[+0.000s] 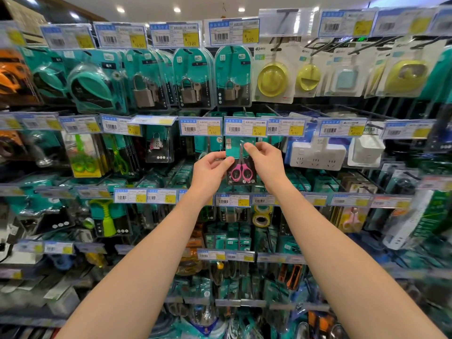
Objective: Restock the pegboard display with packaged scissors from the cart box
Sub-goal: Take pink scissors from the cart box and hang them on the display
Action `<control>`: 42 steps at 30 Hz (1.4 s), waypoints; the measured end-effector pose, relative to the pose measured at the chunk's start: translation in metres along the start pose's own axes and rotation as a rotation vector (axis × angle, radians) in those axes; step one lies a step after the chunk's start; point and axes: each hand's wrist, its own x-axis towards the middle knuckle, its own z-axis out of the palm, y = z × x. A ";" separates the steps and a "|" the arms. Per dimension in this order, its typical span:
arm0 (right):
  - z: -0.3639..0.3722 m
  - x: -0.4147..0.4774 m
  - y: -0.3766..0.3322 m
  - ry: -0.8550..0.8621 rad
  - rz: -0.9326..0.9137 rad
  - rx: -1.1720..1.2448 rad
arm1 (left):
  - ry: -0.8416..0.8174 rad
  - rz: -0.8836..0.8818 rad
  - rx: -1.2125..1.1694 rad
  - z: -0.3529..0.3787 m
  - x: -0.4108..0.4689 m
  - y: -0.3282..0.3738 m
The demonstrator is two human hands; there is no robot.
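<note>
Standing upright in front of the middle of the pegboard display (318, 110), the pack of scissors (241, 165) is held up by both hands. Its long side runs up and down. The scissors inside are seen with their pink handles at the bottom and their thin blades pointing straight up. The card behind them is teal at the top and dark at the bottom. The top of the pack is just under a price tag (245, 127) marked 4.00, in the second row from the top edge of the display. Whether the pack is on a hook cannot be told.

The left edge of the pack is pinched by the left hand (210, 171), with the thumb laid on the front and the other fingers curled behind. The top of the pack, near the blade tips, is pinched by the right hand (265, 160) between thumb and first finger.

More teal packs are seen just behind. A white power strip (318, 155) is hung to the right, near the right hand. Green scissors (84, 156) are hung well to the left. Padlocks (189, 91) are hung in the row above, and rolls of tape (261, 216) are seen in the row below.
</note>
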 end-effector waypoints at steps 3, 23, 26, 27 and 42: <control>0.002 -0.001 -0.003 0.011 0.003 0.061 | 0.006 -0.001 0.000 0.000 0.000 -0.001; 0.012 0.024 -0.010 0.105 -0.045 0.069 | -0.009 0.037 0.059 0.002 -0.003 0.001; 0.013 0.026 -0.010 0.104 -0.022 0.087 | -0.007 0.038 0.057 0.003 -0.001 0.000; 0.014 0.027 -0.010 0.099 -0.013 0.097 | -0.009 0.034 0.052 0.003 0.000 -0.001; 0.015 0.031 -0.008 0.101 0.007 0.157 | -0.008 -0.021 -0.040 0.008 0.006 -0.003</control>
